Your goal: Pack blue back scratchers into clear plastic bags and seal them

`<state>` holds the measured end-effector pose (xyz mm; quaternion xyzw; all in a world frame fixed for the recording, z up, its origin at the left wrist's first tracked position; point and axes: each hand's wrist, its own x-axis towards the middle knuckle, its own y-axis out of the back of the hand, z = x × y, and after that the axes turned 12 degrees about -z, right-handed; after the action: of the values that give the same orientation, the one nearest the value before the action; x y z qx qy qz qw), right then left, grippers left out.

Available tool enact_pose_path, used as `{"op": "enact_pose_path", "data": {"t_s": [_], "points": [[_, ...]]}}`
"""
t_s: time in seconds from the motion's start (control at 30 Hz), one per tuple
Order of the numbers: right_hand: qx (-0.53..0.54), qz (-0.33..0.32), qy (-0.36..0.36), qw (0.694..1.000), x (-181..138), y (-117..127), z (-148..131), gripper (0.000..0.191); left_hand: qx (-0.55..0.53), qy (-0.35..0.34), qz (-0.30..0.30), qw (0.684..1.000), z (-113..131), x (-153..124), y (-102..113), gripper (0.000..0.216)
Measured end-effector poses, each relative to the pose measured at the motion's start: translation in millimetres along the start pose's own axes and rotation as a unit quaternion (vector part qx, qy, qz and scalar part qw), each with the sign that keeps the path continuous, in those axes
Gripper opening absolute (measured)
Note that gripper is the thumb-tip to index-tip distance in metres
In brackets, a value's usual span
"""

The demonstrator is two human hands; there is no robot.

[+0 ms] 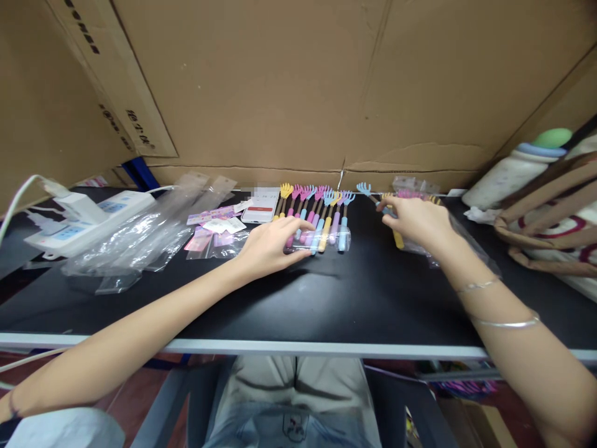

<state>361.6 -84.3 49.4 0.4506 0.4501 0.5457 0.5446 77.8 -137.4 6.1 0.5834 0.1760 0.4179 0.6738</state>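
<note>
My left hand [273,242] is curled around one end of a clear plastic bag [344,239], which lies across the handles of a row of small back scratchers. These back scratchers [334,225] have claw-shaped heads and handles in pink, blue, yellow and purple, heads toward the back. My right hand [415,218] is closed on a back scratcher with a blue claw head [364,188]. Its head points to the back left, and my fingers hide much of the rest. Under and behind my right hand are more packed back scratchers [398,239], partly covered.
Long clear bags [140,233] lie at the left beside a white power strip [93,221] with cables. Printed cards [214,227] and a phone [261,205] sit left of the row. A bottle [510,171] and a bag with brown handles [550,218] stand right. Cardboard [261,81] walls the back.
</note>
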Motion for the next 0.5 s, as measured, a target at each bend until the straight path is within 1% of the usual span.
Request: {"op": "enact_pose_path", "data": {"t_s": [0.07, 0.13, 0.2, 0.23, 0.3, 0.4, 0.43, 0.5], "points": [[0.011, 0.001, -0.009, 1.000, 1, 6, 10, 0.032, 0.005, -0.002, 0.001, 1.000, 0, 0, 0, 0.033], [0.054, 0.009, -0.008, 0.998, 3, 12, 23, 0.032, 0.010, -0.004, 0.000, 1.000, -1, 0, 0, 0.033], [0.139, 0.020, 0.030, 0.990, 5, 18, 34, 0.029, 0.013, -0.005, -0.001, 1.000, -2, 0, 0, 0.034], [0.193, 0.028, 0.057, 0.979, 5, 20, 39, 0.027, 0.014, -0.005, -0.002, 1.000, -2, 0, 0, 0.034], [0.296, 0.054, 0.111, 0.947, 5, 22, 42, 0.026, 0.014, -0.007, -0.002, 1.000, -2, 0, 0, 0.035], [0.407, 0.106, 0.155, 0.894, 4, 19, 36, 0.029, 0.014, -0.010, -0.003, 1.000, -1, 0, 0, 0.037], [0.443, 0.108, 0.164, 0.875, 4, 17, 32, 0.030, 0.013, -0.009, -0.005, 1.000, -1, 0, 0, 0.038], [0.527, 0.081, 0.173, 0.828, 6, 11, 24, 0.031, 0.012, -0.004, -0.007, 1.000, -2, 0, -1, 0.040]]}}
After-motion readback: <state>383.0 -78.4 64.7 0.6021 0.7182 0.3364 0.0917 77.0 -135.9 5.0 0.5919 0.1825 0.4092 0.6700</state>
